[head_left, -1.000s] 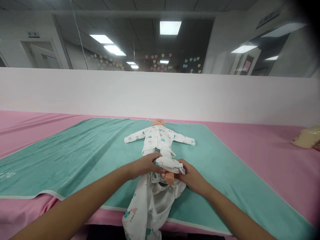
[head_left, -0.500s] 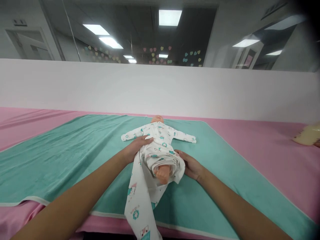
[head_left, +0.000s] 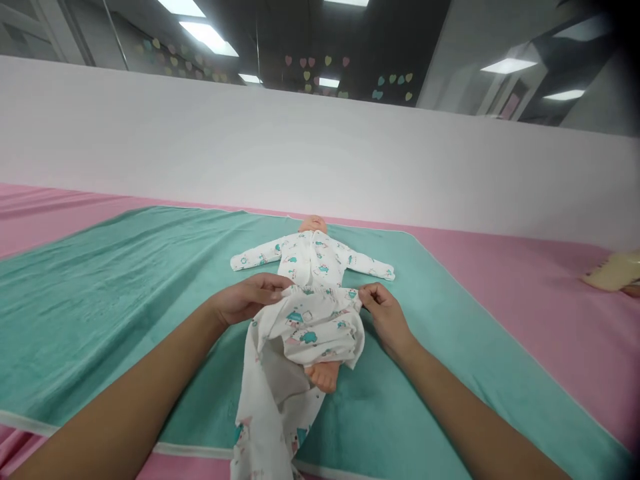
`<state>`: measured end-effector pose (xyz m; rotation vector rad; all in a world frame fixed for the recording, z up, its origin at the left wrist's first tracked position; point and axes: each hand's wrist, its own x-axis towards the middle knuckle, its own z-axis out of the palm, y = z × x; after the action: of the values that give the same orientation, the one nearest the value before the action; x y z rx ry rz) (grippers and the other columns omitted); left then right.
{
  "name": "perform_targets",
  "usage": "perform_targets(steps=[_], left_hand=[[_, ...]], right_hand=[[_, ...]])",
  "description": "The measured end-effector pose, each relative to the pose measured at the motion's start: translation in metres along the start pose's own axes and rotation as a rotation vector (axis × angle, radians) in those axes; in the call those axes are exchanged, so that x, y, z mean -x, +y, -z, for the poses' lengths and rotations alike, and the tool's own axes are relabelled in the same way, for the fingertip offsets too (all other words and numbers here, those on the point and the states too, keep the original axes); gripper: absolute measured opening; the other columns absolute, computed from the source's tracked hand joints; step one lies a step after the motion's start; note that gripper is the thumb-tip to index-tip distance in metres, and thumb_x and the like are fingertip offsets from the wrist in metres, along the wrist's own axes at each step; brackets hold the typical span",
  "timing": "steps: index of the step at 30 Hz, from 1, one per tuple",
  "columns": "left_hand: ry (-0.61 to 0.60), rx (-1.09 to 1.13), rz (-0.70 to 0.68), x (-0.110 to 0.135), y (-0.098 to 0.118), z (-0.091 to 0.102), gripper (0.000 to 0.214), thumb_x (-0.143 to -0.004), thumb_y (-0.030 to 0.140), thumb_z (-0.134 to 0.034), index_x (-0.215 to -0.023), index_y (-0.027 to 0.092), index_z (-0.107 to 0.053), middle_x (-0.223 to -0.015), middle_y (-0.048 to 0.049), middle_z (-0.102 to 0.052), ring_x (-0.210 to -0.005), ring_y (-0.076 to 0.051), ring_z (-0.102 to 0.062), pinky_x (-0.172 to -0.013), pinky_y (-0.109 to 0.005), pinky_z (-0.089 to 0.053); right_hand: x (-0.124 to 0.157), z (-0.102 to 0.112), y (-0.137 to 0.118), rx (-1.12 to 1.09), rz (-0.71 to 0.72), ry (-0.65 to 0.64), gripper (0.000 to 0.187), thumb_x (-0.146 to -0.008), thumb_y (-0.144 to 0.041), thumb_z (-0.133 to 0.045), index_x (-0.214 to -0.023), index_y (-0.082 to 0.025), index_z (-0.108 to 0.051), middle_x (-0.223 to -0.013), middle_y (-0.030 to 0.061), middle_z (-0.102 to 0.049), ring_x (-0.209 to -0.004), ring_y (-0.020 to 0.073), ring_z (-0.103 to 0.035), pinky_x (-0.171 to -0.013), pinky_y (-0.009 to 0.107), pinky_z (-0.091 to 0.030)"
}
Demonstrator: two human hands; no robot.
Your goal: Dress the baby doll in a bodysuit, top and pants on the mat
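Observation:
A baby doll (head_left: 313, 225) lies on its back, wearing a white printed top (head_left: 313, 261) with its arms spread. White baby trousers with teal prints (head_left: 313, 327) are gathered over its lower body, and one bare doll foot (head_left: 323, 377) pokes out below them. A long loose stretch of the same fabric (head_left: 265, 420) trails toward me. My left hand (head_left: 247, 298) pinches the trousers' waistband at its left side. My right hand (head_left: 384, 319) grips the right end of the waistband. The other doll leg is hidden.
The doll lies on a teal towel (head_left: 125, 320) spread over a pink sheet (head_left: 500, 287). A low white wall (head_left: 300, 147) runs behind the table. A cream-coloured packet (head_left: 615, 272) sits at the far right on the pink sheet.
Both hands have moved up the doll, and the waistband now sits higher, just below the top's hem. My hands hold the waistband open and level. The view has tilted downward.

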<state>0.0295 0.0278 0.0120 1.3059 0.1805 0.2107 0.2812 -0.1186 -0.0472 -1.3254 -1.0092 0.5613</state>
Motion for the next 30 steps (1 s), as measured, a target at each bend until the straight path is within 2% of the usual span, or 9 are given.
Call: perform_targets(steps=[4,9,13,16,21,23,26,28,30], left_hand=[[0.156,0.060,-0.128,-0.005,-0.006,0.005,0.020,-0.069,0.026,-0.068,-0.082,0.011,-0.065,-0.077,-0.0078,-0.066,-0.069,-0.018,-0.060,-0.062,-0.027,-0.045],[0.332,0.029,-0.182,-0.018,-0.017,-0.016,0.021,-0.072,0.029,-0.066,-0.086,0.014,-0.063,-0.076,-0.0038,-0.064,-0.067,-0.015,-0.058,-0.062,-0.025,-0.044],[0.435,-0.018,-0.238,-0.021,-0.017,-0.033,0.025,-0.074,0.034,-0.065,-0.091,0.018,-0.059,-0.077,-0.0002,-0.061,-0.069,-0.014,-0.057,-0.062,-0.025,-0.044],[0.431,-0.059,-0.263,-0.022,-0.016,-0.040,0.024,-0.073,0.034,-0.065,-0.089,0.018,-0.058,-0.074,0.0015,-0.060,-0.066,-0.013,-0.055,-0.060,-0.024,-0.042],[0.407,-0.112,-0.193,-0.016,-0.008,-0.039,0.018,-0.072,0.032,-0.064,-0.080,0.016,-0.059,-0.066,0.0021,-0.056,-0.057,-0.010,-0.048,-0.053,-0.021,-0.037],[0.307,-0.168,-0.075,-0.010,-0.002,-0.036,0.018,-0.072,0.032,-0.064,-0.074,0.015,-0.059,-0.063,0.0014,-0.054,-0.054,-0.010,-0.046,-0.050,-0.022,-0.034],[0.039,-0.306,0.075,-0.002,0.006,-0.033,0.018,-0.069,0.031,-0.067,-0.073,0.013,-0.064,-0.070,-0.0026,-0.060,-0.063,-0.015,-0.052,-0.057,-0.025,-0.038],[-0.073,-0.288,0.062,0.000,0.007,-0.032,0.018,-0.069,0.029,-0.068,-0.078,0.013,-0.066,-0.078,-0.0051,-0.063,-0.073,-0.019,-0.056,-0.067,-0.028,-0.042],[-0.031,-0.167,-0.020,-0.002,0.004,-0.030,0.020,-0.072,0.031,-0.066,-0.080,0.013,-0.065,-0.080,-0.0062,-0.064,-0.076,-0.019,-0.057,-0.070,-0.029,-0.042]], right_hand=[[-0.005,0.004,0.008,0.145,0.056,0.089,0.022,-0.080,-0.042,-0.055,-0.073,-0.021,-0.053,-0.075,-0.0012,-0.054,-0.074,0.0151,-0.047,-0.071,0.029,-0.036],[-0.003,-0.002,-0.001,0.282,-0.019,-0.122,0.028,-0.076,-0.046,-0.058,-0.067,-0.020,-0.053,-0.066,-0.0013,-0.053,-0.064,0.0147,-0.044,-0.063,0.029,-0.035],[-0.008,-0.020,-0.036,0.229,0.079,-0.164,0.029,-0.078,-0.049,-0.055,-0.077,-0.020,-0.059,-0.080,0.0019,-0.060,-0.076,0.0170,-0.051,-0.071,0.031,-0.038],[-0.016,-0.042,-0.062,0.209,0.124,-0.325,0.027,-0.078,-0.048,-0.054,-0.081,-0.021,-0.059,-0.082,0.0007,-0.059,-0.073,0.0149,-0.051,-0.065,0.028,-0.038],[-0.023,-0.070,-0.062,0.161,-0.166,-0.750,0.024,-0.064,-0.035,-0.068,-0.060,-0.018,-0.051,-0.054,-0.0047,-0.043,-0.048,0.0084,-0.035,-0.046,0.023,-0.026],[-0.023,-0.072,-0.051,-0.067,-0.244,-0.684,0.016,-0.063,-0.027,-0.065,-0.061,-0.018,-0.051,-0.054,-0.0042,-0.046,-0.049,0.0091,-0.039,-0.048,0.024,-0.029],[-0.026,-0.067,-0.040,-0.452,-0.232,-0.384,0.007,-0.060,-0.016,-0.056,-0.060,-0.018,-0.049,-0.054,-0.0049,-0.046,-0.050,0.0095,-0.041,-0.051,0.023,-0.033],[-0.027,-0.062,-0.039,-0.620,-0.208,-0.256,0.010,-0.057,-0.012,-0.052,-0.059,-0.019,-0.046,-0.054,-0.0056,-0.044,-0.050,0.0087,-0.039,-0.051,0.022,-0.034],[-0.026,-0.059,-0.042,-0.704,-0.205,-0.239,0.012,-0.058,-0.012,-0.052,-0.058,-0.019,-0.043,-0.055,-0.0056,-0.043,-0.050,0.0087,-0.039,-0.052,0.022,-0.034]])
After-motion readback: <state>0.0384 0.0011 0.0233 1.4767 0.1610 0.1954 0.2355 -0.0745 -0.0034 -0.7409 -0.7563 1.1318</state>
